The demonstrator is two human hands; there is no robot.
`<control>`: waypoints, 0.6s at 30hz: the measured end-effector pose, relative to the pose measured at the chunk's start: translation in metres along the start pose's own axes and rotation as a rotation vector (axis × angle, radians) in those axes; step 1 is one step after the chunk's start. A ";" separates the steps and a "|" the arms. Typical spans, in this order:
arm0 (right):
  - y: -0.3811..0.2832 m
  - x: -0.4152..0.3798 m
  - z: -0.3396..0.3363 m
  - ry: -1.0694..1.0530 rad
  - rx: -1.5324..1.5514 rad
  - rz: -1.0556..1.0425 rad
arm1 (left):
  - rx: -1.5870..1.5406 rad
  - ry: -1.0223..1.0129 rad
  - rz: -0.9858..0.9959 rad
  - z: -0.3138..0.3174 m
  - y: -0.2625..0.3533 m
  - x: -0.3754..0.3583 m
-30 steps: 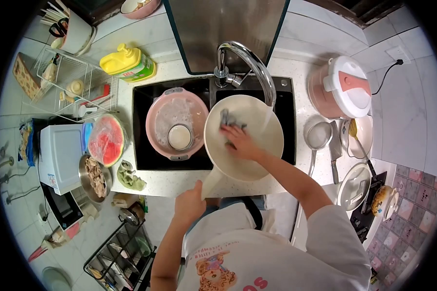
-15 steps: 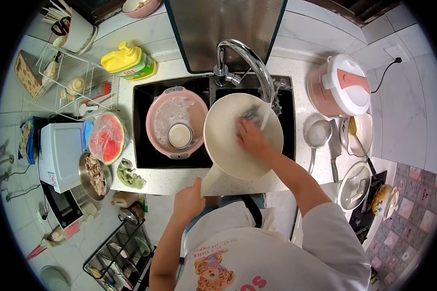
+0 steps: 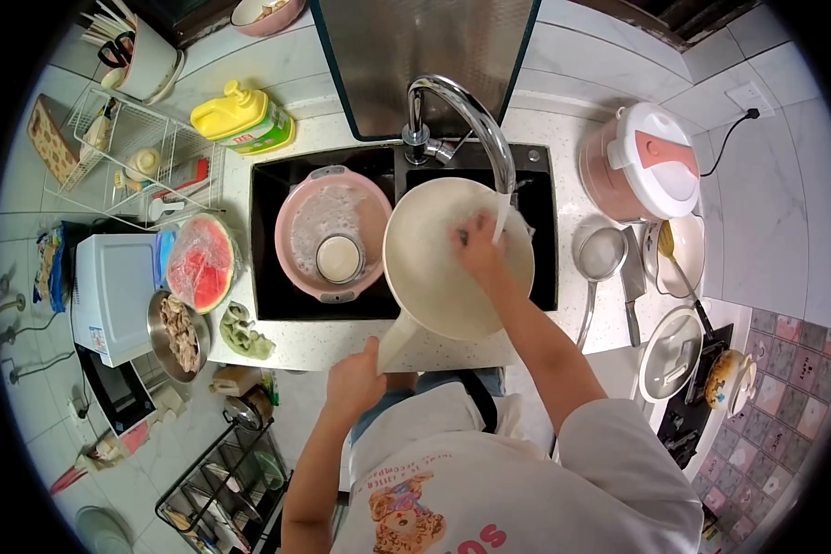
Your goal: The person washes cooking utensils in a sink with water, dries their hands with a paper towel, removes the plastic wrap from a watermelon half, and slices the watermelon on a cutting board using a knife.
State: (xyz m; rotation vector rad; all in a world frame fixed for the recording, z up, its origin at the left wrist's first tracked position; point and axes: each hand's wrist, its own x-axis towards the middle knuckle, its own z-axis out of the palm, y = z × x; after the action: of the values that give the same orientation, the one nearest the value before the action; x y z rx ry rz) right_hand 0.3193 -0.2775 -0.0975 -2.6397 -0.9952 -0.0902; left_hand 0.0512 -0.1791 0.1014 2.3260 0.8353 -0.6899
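My left hand [image 3: 355, 377] is closed around the handle of a cream-coloured pan [image 3: 434, 291], which is held tilted over the right sink basin. Inside the pan is my right hand [image 3: 480, 247], its fingers curled against the pan's inner surface. A small dark grey bit shows at those fingertips, too hidden to name. Water runs from the chrome faucet [image 3: 462, 92] into the pan, just right of my right hand. In the left basin sits a pink tub [image 3: 288, 229] of sudsy water with a small round cup [image 3: 340, 258] in it.
Left of the sink are a yellow soap bottle [image 3: 240, 120], wrapped watermelon [image 3: 200, 263], a metal bowl of meat [image 3: 164, 349] and a green cloth [image 3: 245, 334]. To the right lie a strainer [image 3: 601, 254], a cleaver [image 3: 632, 277] and a pink-and-white cooker [image 3: 642, 162].
My right hand has shifted slightly within the pan and its fingers have curled. The grey thing under them shows less now. The splash at the pan's far right rim has shrunk.
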 end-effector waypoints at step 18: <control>0.065 0.096 -0.019 -0.182 -0.102 -1.104 | 0.017 0.023 -0.005 0.003 -0.001 -0.001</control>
State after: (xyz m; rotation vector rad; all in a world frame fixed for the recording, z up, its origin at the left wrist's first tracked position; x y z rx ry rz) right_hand 0.4355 -0.2690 -0.0815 -1.8636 -2.4162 -0.1445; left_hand 0.0485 -0.1809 0.0995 2.3523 0.8488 -0.6757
